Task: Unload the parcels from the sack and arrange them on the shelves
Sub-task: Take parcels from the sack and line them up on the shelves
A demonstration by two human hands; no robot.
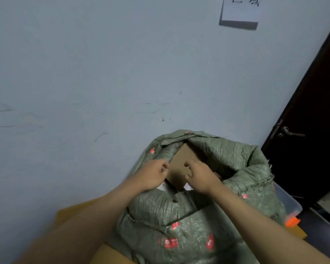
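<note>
A green woven sack (189, 221) with red printed marks stands against the wall, its mouth open. Inside it lies a brown cardboard parcel (179, 166), partly hidden by the sack's folds and by my hands. A white label or packet (188, 186) peeks out at the near edge of the mouth. My left hand (154, 174) is curled at the left rim of the mouth and seems to grip the sack fabric. My right hand (200, 176) hovers over the parcel with fingers and thumb bent and a gap between them, holding nothing that I can see.
A pale blue wall (103, 73) rises right behind the sack, with a paper sign (240, 10) at the top. A dark door (312, 130) with a lever handle (290, 132) stands at the right. A clear plastic bin (286, 199) with an orange latch sits beside the sack. Flat cardboard (111, 254) lies at the lower left.
</note>
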